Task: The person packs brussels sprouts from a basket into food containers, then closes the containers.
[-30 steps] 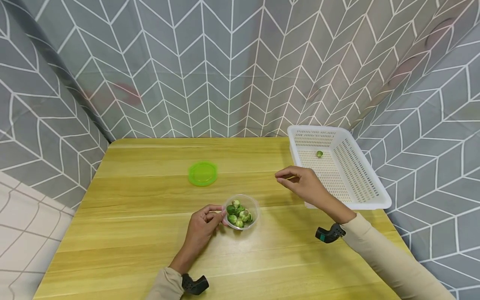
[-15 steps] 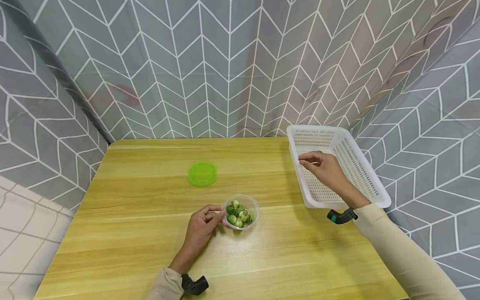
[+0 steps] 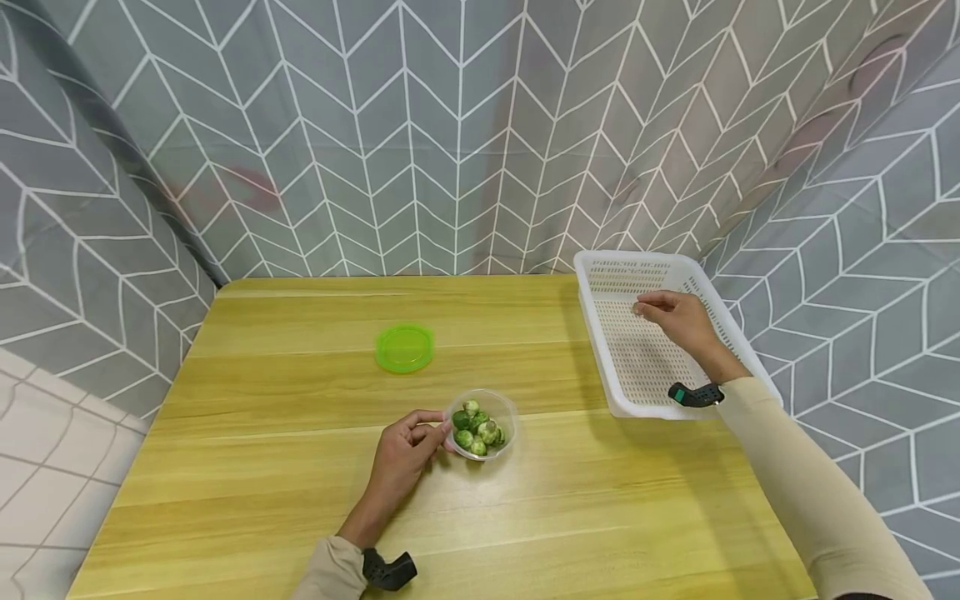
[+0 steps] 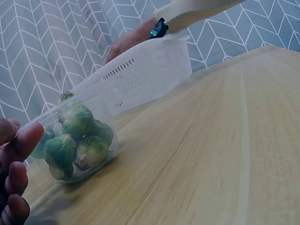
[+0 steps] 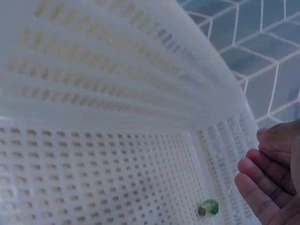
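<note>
My left hand (image 3: pixel 408 450) pinches the rim of a clear plastic bowl (image 3: pixel 508 417) on the table. Several Brussels sprouts (image 4: pixel 77 140) are heaped inside it. At the right, my right hand (image 3: pixel 678 321) is over the white perforated basket (image 3: pixel 617 392), holding nothing. In the right wrist view, a single Brussels sprout (image 5: pixel 209 207) lies on the basket floor, apart from the loosely bent fingers (image 5: pixel 255 194). The hand covers that sprout in the head view.
A green round lid (image 3: pixel 405 348) lies flat on the wooden table (image 3: pixel 300 400), behind and left of the bowl. Patterned grey curtains (image 3: pixel 420 150) hang behind the table and along its sides.
My right hand has moved right and away from me, from beside the basket to over its inside. The left hand and the bowl have stayed put.
</note>
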`<state>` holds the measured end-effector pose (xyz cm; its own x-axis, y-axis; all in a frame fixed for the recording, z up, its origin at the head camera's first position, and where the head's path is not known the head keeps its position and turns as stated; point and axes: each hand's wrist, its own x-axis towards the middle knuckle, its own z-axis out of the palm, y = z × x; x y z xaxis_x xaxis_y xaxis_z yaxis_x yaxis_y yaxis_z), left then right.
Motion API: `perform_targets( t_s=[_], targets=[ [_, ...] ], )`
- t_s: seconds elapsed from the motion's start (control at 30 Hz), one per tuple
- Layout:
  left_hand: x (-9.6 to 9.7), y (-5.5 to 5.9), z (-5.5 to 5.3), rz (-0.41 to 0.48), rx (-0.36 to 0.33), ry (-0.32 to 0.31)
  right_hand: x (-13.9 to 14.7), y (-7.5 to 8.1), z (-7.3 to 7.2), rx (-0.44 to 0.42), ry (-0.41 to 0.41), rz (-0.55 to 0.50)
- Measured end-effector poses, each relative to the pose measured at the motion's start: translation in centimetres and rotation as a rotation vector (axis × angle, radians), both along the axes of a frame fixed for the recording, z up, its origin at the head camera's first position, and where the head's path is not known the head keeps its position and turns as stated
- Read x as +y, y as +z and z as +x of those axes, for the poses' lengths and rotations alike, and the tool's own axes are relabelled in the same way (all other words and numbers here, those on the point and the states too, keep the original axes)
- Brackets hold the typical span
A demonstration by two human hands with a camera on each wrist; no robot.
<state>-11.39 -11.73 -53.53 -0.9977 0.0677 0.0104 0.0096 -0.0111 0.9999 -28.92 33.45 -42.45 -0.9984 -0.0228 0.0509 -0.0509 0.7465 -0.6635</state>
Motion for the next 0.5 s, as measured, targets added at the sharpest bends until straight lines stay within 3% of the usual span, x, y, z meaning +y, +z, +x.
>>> perform_targets(
  t_s=[0.17, 0.5],
  targets=[
    [-0.1, 0.0, 0.0, -0.003, 0.007, -0.008, 1.3, -1.1, -1.6, 0.018, -0.039, 0.059],
    [-0.2, 0.3, 0.1, -0.024, 0.013, -0.024, 2.2, -2.2, -3.7, -0.036, -0.068, 0.05]
  ],
)
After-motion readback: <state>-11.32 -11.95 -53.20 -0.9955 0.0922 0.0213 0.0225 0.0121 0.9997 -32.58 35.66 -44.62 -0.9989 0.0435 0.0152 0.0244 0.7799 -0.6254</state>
